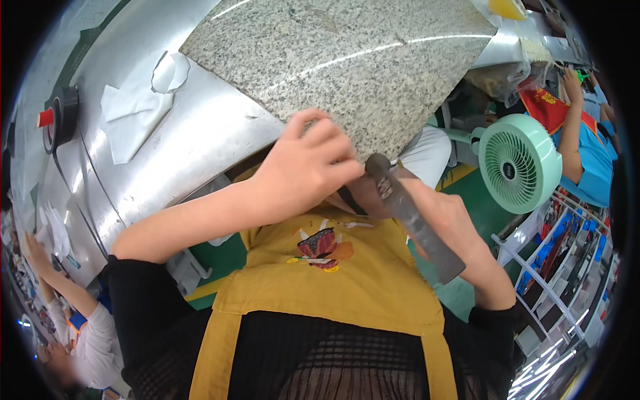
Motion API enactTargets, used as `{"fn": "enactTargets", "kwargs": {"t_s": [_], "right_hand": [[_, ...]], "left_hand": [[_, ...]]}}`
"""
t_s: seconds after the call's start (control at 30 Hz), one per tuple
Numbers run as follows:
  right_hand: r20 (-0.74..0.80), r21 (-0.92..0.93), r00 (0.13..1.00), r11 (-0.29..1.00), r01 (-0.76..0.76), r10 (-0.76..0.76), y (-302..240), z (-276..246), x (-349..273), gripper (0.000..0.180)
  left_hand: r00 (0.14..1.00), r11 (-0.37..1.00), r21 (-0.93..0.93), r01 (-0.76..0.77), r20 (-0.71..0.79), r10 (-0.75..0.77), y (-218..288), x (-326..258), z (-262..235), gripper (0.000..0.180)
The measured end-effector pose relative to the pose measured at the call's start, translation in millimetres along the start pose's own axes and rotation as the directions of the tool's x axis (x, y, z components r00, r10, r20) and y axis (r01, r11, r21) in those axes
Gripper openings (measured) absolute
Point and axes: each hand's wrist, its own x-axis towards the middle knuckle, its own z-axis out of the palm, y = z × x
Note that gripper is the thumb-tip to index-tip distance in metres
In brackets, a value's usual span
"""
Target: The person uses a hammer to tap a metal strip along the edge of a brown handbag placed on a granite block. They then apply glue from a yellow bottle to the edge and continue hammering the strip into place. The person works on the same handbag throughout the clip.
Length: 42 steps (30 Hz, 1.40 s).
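A long, flat, rough grey metal file [417, 220] is gripped by the right hand [447, 213] just below the speckled granite slab [347, 60]; the left hand [300, 170] is curled closed at the file's tip.

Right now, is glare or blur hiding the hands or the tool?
Head view: bright streaks glare across the granite slab and metal bench; left hand, right hand and the grey file are evenly lit and sharp; fisheye bends edges near the rim.

Mustard-yellow apron [333, 280] (small red-orange motif on chest) over black mesh-knit top [153, 313], sleeves pushed up.
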Motion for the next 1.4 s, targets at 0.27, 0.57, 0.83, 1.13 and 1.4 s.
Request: {"fn": "enactTargets", "kwargs": {"t_s": [0.27, 0.57, 0.83, 1.13, 1.4], "right_hand": [[-0.195, 0.324, 0.973, 0.944, -0.056, 0.125, -13, -12, 2, 0.024], [-0.177, 0.218, 0.984, 0.975, 0.037, 0.002, -9, -16, 11, 0.021], [-0.137, 0.131, 0.989, 0.989, 0.074, -0.056, -8, 6, 9, 0.034], [-0.17, 0.049, 0.981, 0.993, 0.104, -0.094, -8, 10, 5, 0.033], [-0.235, 0.406, 0.96, 0.913, -0.043, 0.149, 4, 4, -8, 0.022]], "left_hand": [[0.991, 0.988, 0.102, -0.118, -0.044, 0.123, -4, -7, 4, 0.02], [0.984, 0.98, 0.112, -0.163, -0.054, 0.17, -6, -10, 5, 0.02], [0.996, 0.992, -0.091, 0.085, -0.023, -0.088, 0, -10, 2, 0.023], [0.999, 0.999, 0.037, 0.007, -0.054, -0.005, 0, -15, 5, 0.021], [0.979, 0.976, -0.105, 0.189, 0.093, -0.18, 7, 1, -6, 0.012]]}}
